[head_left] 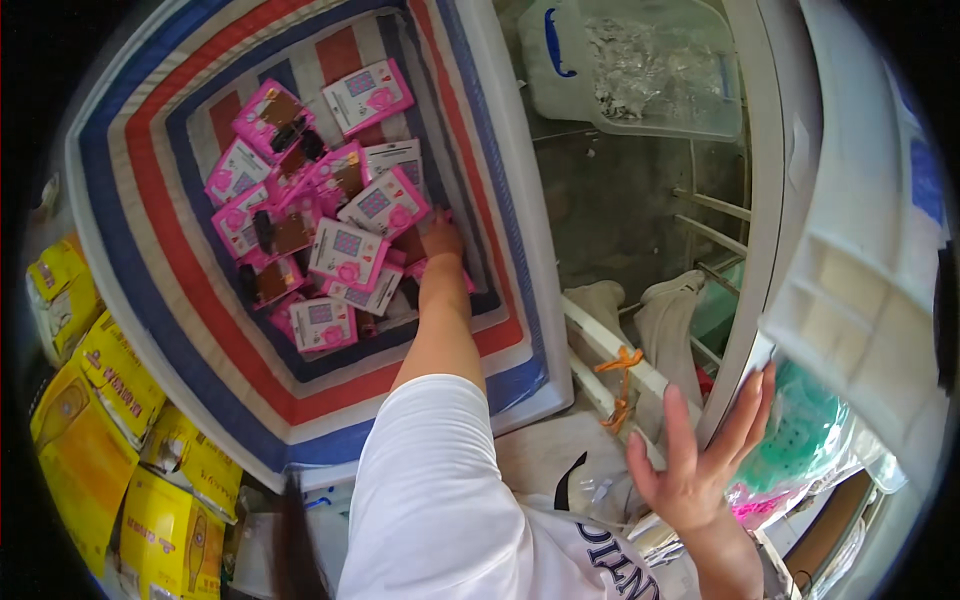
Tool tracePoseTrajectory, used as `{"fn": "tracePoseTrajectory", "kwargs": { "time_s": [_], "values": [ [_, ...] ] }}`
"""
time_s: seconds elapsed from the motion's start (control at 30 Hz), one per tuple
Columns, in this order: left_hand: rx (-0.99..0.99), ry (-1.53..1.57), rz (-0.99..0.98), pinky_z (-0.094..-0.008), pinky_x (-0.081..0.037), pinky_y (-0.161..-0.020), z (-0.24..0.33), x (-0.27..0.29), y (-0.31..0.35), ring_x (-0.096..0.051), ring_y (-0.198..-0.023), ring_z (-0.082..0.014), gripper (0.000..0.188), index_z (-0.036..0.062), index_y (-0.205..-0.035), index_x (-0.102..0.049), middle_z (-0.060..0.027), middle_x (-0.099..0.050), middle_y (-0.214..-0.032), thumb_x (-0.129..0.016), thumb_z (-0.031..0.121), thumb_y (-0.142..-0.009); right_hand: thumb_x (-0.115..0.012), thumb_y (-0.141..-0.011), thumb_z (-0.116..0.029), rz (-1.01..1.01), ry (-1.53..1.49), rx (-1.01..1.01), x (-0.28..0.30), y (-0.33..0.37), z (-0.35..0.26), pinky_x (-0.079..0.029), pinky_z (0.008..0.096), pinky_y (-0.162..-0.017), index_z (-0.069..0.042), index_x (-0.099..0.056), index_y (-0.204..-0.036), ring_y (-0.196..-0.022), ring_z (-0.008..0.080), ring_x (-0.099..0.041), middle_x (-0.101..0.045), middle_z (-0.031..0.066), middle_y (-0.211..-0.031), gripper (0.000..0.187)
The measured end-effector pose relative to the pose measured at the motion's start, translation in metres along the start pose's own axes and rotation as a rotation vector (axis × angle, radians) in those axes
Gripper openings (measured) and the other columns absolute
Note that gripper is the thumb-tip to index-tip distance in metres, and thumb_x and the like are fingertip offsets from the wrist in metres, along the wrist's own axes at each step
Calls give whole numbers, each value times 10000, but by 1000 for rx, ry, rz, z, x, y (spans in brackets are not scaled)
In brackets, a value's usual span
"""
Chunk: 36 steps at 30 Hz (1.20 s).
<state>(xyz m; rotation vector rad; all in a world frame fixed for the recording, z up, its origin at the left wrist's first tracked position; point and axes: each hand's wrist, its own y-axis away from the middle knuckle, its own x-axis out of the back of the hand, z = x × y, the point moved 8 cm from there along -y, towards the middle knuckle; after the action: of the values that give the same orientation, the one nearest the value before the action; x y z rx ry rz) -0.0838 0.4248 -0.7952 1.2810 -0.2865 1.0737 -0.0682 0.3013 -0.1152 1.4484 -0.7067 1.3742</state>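
My left arm, in a white sleeve, reaches into a deep bin (165, 200) lined with red, white and blue striped cloth. My left hand (441, 240) is down among pink-and-white packs (348, 250) near the bin's right wall. Its fingers are mostly hidden against the packs, so whether they grip one does not show. Several packs lie in a loose heap, some face up, others showing brown and black parts (292, 230). At the lower right my right hand (695, 465) is open with fingers spread, holding nothing, its fingertips close to a pale frame edge.
Yellow boxes (120, 390) are stacked left of the bin. A clear plastic tub (660, 70) with crumpled clear and silvery material stands on the floor at the upper right. White bars tied with orange string (622, 370) lie by my right hand, near a bag of green items (795, 430).
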Motion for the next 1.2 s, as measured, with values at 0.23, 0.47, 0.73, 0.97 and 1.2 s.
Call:
{"fn": "tracePoseTrajectory", "kwargs": {
  "time_s": [0.23, 0.47, 0.73, 0.97, 1.2],
  "values": [
    [-63, -6, 74, -468, -517, -891, -8, -3, 8, -635, -1136, -366, 394, 112, -1337, -561, -220, -651, -1144, -536, 265, -974, -759, -798, -278, -11, 35, 1, 4, 0, -3, -378, 644, -1029, -215, -627, -1380, -1290, 633, -318, -234, 410, -1534, 600],
    [-184, 1068, 268, -346, -515, -739, 36, 163, 100, -620, -844, -224, 95, 26, -977, -685, -126, -600, -949, -647, 24, -889, -764, -749, -208, 45, -104, -45, 3, 1, 0, -359, 610, -1095, -164, -590, -1410, -1430, 569, -264, -247, 308, -1597, 684],
    [-788, 1065, 590, -234, -434, -612, 153, 469, 380, -547, -758, -134, 126, 41, -898, -673, -63, -534, -947, -655, -81, -874, -831, -734, -280, 335, -518, 15, 39, 21, 4, -289, 545, -1191, -144, -489, -1485, -1472, 464, -263, -285, 199, -1623, 837],
    [-1159, 1096, 234, -271, -526, -738, 239, 464, 547, -596, -879, -169, 117, -9, -963, -662, -86, -509, -1030, -642, -102, -896, -785, -781, -37, 963, -625, -57, 123, 190, 8, -560, 362, -711, -59, -707, -981, -835, 260, -678, -708, 69, -932, 216],
    [-1465, 713, -507, -314, -526, -935, 318, 365, 705, -660, -1030, -234, 282, -29, -1170, -660, -128, -504, -1227, -603, -105, -905, -791, -779, -31, 1186, -486, -425, 100, 403, 34, -553, 334, -629, -37, -710, -950, -745, 257, -691, -708, 96, -902, 189]
  ]
}}
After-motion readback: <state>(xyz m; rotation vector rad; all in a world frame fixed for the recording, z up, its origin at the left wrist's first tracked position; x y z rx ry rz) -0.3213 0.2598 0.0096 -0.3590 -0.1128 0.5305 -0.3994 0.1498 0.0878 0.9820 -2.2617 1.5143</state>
